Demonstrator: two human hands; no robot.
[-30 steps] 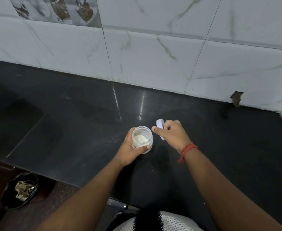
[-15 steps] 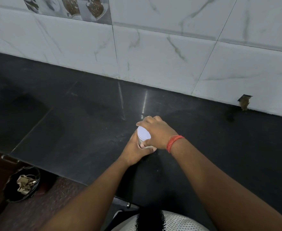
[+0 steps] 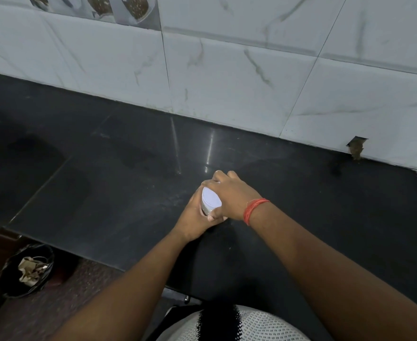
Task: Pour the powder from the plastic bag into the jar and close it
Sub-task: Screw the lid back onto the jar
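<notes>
While the left hand (image 3: 194,219) gripped the jar (image 3: 206,209) from its left, the right hand (image 3: 232,194) clasped the white lid (image 3: 210,199) on top; pouring looked finished, with only tightening apparently left. No bag showed.

The left hand (image 3: 193,217) curls upward, fingers wrapped closed. The right hand (image 3: 232,195) arches just above those fingers, palm down, fingertips (image 3: 218,174) bent and clamped, both forearms converging.

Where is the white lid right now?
The white lid sits on the jar mid-counter, under the right hand, while the left hand grips the jar.
</notes>
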